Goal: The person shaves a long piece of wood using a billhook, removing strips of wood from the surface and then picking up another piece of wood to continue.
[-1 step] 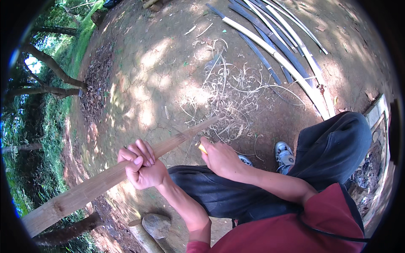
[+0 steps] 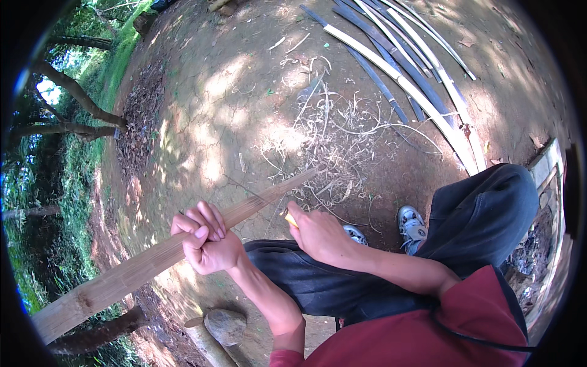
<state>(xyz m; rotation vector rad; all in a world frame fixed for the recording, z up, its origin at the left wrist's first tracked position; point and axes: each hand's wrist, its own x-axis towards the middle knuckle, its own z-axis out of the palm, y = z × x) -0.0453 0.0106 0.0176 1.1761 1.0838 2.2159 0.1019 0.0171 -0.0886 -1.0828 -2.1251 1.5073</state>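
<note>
A long, pale bamboo strip [image 2: 131, 270] runs from the lower left toward the middle, tapering at its far end over the shavings. My left hand [image 2: 211, 241] is closed around it, fingers curled over the top. My right hand [image 2: 322, 235] grips the yellow handle of a knife [image 2: 291, 221]. Its thin blade seems to cross the strip between my hands; blur hides how deeply it touches. Curly bamboo shavings [image 2: 333, 131] lie on the ground past the strip's tip.
Several split bamboo strips [image 2: 397, 78], dark and pale, lie at the far right. My bent legs [image 2: 480, 211] are close beneath my arms. A cut log [image 2: 208, 342] and a stone [image 2: 226, 327] sit at the lower left. Branches [image 2: 76, 92] and greenery line the left side.
My right hand and the knife have shifted slightly left and toward me, the blade closer to my left hand. The strip and my left hand have stayed in place.
</note>
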